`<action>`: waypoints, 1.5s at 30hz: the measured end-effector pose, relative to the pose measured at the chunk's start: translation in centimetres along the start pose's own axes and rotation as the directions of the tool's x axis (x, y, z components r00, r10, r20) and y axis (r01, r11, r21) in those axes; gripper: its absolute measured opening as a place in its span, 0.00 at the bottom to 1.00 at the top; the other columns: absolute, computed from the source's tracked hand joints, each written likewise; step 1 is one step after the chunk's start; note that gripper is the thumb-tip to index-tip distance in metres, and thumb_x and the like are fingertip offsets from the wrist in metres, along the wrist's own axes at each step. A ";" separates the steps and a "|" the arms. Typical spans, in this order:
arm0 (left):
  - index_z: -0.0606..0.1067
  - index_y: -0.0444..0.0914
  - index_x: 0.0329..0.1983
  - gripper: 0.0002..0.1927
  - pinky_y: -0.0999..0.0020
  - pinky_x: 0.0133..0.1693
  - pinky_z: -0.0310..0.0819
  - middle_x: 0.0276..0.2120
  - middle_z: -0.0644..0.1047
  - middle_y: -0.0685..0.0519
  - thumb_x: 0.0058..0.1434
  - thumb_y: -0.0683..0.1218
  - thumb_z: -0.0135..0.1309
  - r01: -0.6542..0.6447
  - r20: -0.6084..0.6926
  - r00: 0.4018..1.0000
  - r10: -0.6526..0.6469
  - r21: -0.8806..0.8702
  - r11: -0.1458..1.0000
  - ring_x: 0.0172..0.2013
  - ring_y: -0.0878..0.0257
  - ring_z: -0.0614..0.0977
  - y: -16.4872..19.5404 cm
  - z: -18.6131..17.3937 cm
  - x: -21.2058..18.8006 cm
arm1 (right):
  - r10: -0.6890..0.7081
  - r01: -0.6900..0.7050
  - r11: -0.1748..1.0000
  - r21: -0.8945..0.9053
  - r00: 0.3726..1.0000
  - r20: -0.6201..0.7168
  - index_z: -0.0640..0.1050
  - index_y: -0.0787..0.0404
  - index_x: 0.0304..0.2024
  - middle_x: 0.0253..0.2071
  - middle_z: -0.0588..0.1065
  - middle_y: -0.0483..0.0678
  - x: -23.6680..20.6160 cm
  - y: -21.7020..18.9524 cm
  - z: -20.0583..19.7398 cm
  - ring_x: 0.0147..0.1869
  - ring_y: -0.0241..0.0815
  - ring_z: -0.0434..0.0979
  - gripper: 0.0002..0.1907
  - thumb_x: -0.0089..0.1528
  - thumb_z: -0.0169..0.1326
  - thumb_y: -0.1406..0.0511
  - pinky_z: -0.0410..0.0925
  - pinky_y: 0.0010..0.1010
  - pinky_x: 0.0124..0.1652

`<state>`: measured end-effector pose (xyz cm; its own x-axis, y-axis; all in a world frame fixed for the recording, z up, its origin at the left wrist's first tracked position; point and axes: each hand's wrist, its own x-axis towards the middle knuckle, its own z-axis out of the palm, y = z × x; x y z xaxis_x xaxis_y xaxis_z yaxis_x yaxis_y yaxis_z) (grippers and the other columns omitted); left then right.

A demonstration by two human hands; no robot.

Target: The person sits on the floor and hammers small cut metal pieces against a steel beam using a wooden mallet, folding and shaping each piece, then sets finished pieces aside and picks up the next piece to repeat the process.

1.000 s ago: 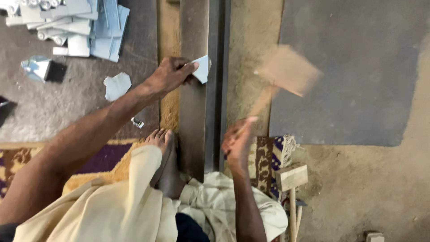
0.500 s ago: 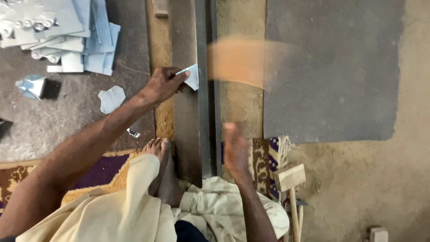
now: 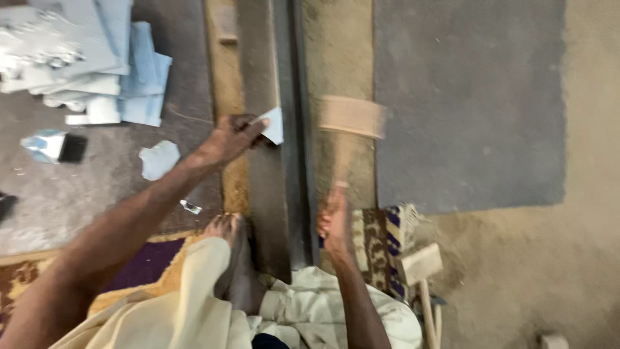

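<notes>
Pinches a small pale sheet piece (image 3: 274,124) between thumb and fingertips of the left hand (image 3: 229,137), closed tight on its left edge. Keeps the piece flat on the long dark metal bar (image 3: 268,194) that runs from 12 to 6 o'clock through the middle of the view; same spot on the bar as half a second ago, same hold.

Wraps the right hand (image 3: 334,216) fully round the handle of a wooden mallet (image 3: 352,116), fist closed, at about 5 o'clock from the piece. Shows the change here: mallet head tilted out toward 2 o'clock a second ago, a wide blur high over the bar half a second ago, now lower and smaller, just to the 3 o'clock side of the piece and not touching it. Blurs too much to tell whether the head is falling or rebounding. Reads, as a judgement, as the middle of a run of blows on the piece against the bar, with the piece held steady between strokes.

Braces a bare foot (image 3: 226,236) against the bar's left side at 7 o'clock. Leaves a second mallet (image 3: 420,265) on the floor at 4 o'clock, a stack of pale sheets (image 3: 97,58) at 10 o'clock, a loose offcut (image 3: 159,159) at 9 o'clock, and a grey mat (image 3: 471,97) at 2 o'clock.
</notes>
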<state>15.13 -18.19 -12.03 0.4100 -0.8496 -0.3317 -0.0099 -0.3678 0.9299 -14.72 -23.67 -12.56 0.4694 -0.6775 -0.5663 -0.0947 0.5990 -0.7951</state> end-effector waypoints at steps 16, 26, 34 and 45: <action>0.80 0.34 0.42 0.13 0.69 0.31 0.74 0.30 0.78 0.54 0.66 0.50 0.59 -0.044 -0.160 0.986 0.040 -0.022 0.999 0.28 0.67 0.74 2.8 -0.8 -0.6 | 0.030 -0.092 0.911 -0.402 0.987 -0.158 0.70 0.54 0.32 0.17 0.62 0.37 -4.6 1.3 2.4 0.16 0.29 0.60 0.24 0.67 0.46 0.43 0.56 0.22 0.15; 0.79 0.37 0.36 0.14 0.76 0.25 0.69 0.27 0.78 0.56 0.64 0.52 0.63 0.043 -0.332 0.930 -0.156 -0.324 0.945 0.25 0.71 0.73 -0.5 2.6 -0.9 | -0.532 0.552 0.822 0.143 0.832 -0.156 0.71 0.55 0.35 0.19 0.65 0.38 -7.7 -6.7 1.0 0.14 0.29 0.59 0.24 0.72 0.43 0.45 0.57 0.24 0.10; 0.79 0.37 0.37 0.13 0.74 0.21 0.67 0.25 0.77 0.57 0.63 0.52 0.63 0.050 -0.309 0.938 -0.159 -0.334 0.941 0.21 0.71 0.71 0.8 1.9 -1.4 | -0.381 0.327 0.826 -0.458 0.924 -0.027 0.69 0.51 0.35 0.17 0.63 0.36 -3.3 -3.4 2.5 0.15 0.26 0.60 0.24 0.70 0.35 0.42 0.58 0.23 0.11; 0.80 0.36 0.31 0.11 0.72 0.36 0.74 0.32 0.80 0.58 0.65 0.48 0.65 -0.173 -0.327 0.945 0.023 -0.437 0.883 0.34 0.72 0.78 -2.1 2.9 -0.4 | 0.263 -0.272 0.955 -0.122 0.961 -0.084 0.62 0.50 0.23 0.13 0.53 0.37 -1.8 1.9 1.3 0.11 0.32 0.50 0.31 0.64 0.41 0.36 0.49 0.27 0.12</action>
<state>12.35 -18.18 -14.26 0.6857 -0.6871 -0.2402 0.3190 -0.0129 0.9477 -14.63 -20.80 -12.78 0.3529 -0.5293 -0.7716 -0.3252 0.7038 -0.6315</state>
